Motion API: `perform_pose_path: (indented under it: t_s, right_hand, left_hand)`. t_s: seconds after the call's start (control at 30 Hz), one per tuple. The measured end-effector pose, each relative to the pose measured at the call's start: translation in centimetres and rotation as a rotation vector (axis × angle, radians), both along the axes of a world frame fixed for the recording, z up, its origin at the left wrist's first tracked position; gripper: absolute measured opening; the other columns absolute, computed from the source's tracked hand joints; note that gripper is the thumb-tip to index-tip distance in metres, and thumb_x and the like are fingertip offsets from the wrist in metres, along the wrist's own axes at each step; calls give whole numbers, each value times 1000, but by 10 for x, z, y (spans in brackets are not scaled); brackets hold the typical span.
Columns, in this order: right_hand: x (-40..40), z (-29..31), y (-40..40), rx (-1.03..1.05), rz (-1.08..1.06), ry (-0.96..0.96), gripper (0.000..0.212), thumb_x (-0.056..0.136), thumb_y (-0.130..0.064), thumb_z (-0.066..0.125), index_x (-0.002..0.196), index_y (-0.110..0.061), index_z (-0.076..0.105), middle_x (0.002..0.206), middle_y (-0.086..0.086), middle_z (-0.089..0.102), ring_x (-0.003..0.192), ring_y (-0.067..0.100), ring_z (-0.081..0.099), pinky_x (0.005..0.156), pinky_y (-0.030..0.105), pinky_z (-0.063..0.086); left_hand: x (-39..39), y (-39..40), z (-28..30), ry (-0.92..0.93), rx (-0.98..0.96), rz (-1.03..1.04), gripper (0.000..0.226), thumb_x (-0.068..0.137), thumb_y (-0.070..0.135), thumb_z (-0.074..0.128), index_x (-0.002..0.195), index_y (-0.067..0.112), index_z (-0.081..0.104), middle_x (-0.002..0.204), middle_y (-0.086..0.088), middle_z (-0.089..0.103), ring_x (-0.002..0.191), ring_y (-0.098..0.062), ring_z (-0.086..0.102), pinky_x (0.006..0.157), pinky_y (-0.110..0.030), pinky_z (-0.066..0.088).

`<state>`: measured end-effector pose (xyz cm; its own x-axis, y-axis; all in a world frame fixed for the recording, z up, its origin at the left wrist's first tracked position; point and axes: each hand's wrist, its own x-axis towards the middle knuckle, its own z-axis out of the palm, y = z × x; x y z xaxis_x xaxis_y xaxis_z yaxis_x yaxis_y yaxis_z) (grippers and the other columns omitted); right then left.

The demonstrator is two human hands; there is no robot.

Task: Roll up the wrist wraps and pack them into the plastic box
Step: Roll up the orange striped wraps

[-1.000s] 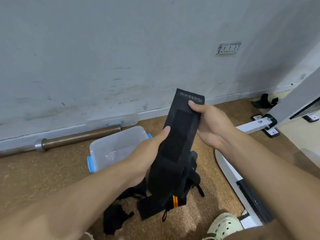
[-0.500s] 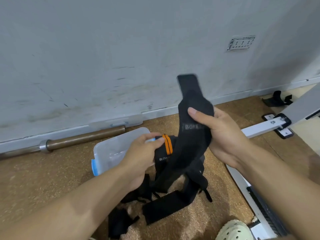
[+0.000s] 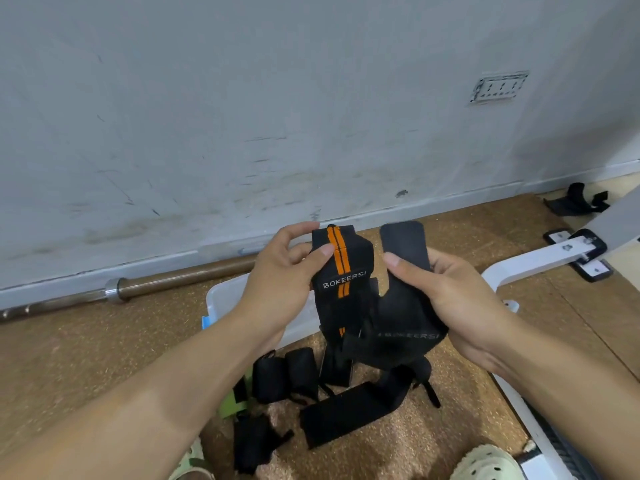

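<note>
Both hands are raised over the floor, each gripping a black wrist wrap. The left hand (image 3: pixel 282 271) pinches the orange-striped wrap (image 3: pixel 341 271) between thumb and curled fingers, holding it upright with its BOKEERSI lettering facing the camera. The right hand (image 3: pixel 446 292) curls around the plain black wrap (image 3: pixel 405 306), whose free end sticks up just right of the striped one. Below the hands, more wraps (image 3: pixel 346 410) lie loose on the brown floor, two of them (image 3: pixel 284 375) already rolled. The clear plastic box (image 3: pixel 225 303) sits on the floor behind the left wrist, partly hidden. A barbell (image 3: pixel 145 289) lies along the far wall to the left.
</note>
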<state>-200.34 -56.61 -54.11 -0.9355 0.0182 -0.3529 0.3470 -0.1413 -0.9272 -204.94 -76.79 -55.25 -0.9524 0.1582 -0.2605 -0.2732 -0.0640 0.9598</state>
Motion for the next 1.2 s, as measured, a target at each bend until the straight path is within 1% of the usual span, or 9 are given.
perform_pose_path:
  t_s: [0.1, 0.33, 0.5, 0.63, 0.8, 0.87, 1.0, 1.1, 1.2]
  right_hand:
    - [5, 2, -3, 41, 18, 1, 21, 90, -18, 76, 111, -16, 78, 105, 8, 80, 97, 25, 77, 82, 35, 60]
    - [7, 8, -7, 7, -113, 29, 20, 89, -16, 76, 107, -9, 79, 101, 11, 80, 94, 28, 78, 81, 37, 62]
    - [-3, 21, 3, -22, -230, 38, 23, 88, -22, 78, 105, -6, 77, 98, 11, 80, 85, 26, 78, 68, 31, 63]
    - [-2, 22, 9, 179, -116, 3, 30, 81, -32, 84, 85, -6, 71, 70, 8, 67, 60, 22, 68, 57, 31, 58]
    - [9, 7, -4, 371, 179, -96, 30, 81, -37, 84, 96, -12, 80, 90, 9, 80, 84, 27, 78, 88, 44, 62]
    - [10, 2, -12, 403, 147, -66, 20, 82, -35, 84, 94, -20, 82, 88, 5, 81, 83, 21, 78, 85, 40, 63]
    - [6, 8, -16, 244, -30, -32, 12, 86, -24, 81, 93, -14, 81, 85, 6, 80, 80, 22, 78, 69, 28, 62]
    - [1, 17, -13, 29, -151, -47, 19, 89, -20, 78, 101, -5, 79, 93, 12, 80, 86, 27, 78, 66, 29, 62]
    - [-4, 20, -11, 4, -222, -66, 20, 88, -23, 79, 100, -6, 78, 92, 11, 80, 82, 25, 79, 62, 28, 61]
  left_hand:
    - [2, 0, 3, 24, 3, -39, 33, 98, 19, 65, 130, 26, 57, 101, -4, 79, 90, -18, 76, 79, -31, 59]
    - [8, 3, -4, -72, 2, -158, 70, 76, 46, 84, 136, 28, 52, 113, -1, 77, 108, -18, 73, 103, -42, 51]
    - [21, 11, -18, -93, -144, -208, 18, 100, 25, 64, 115, 19, 70, 99, 1, 80, 92, -12, 76, 94, -37, 56]
    - [13, 10, -14, -155, -58, 52, 18, 102, 27, 60, 110, 16, 72, 100, -2, 79, 88, -14, 75, 81, -39, 61]
    - [4, 1, -3, -235, 109, 164, 22, 103, 27, 59, 114, 10, 69, 101, -4, 79, 90, -17, 76, 78, -35, 62]
    - [5, 1, 1, -236, 141, 138, 27, 103, 29, 59, 117, 10, 69, 103, -5, 79, 95, -17, 76, 83, -34, 61]
    - [9, 3, 4, -194, 159, -47, 35, 101, 37, 58, 124, 12, 69, 113, -5, 77, 106, -19, 74, 96, -40, 56]
    - [18, 6, -3, -110, -42, -290, 28, 99, 30, 63, 126, 23, 69, 114, 4, 77, 106, -13, 73, 98, -37, 55]
    - [24, 9, -11, -70, -127, -299, 28, 102, 20, 61, 128, 25, 68, 111, 6, 78, 102, -11, 74, 95, -35, 58]
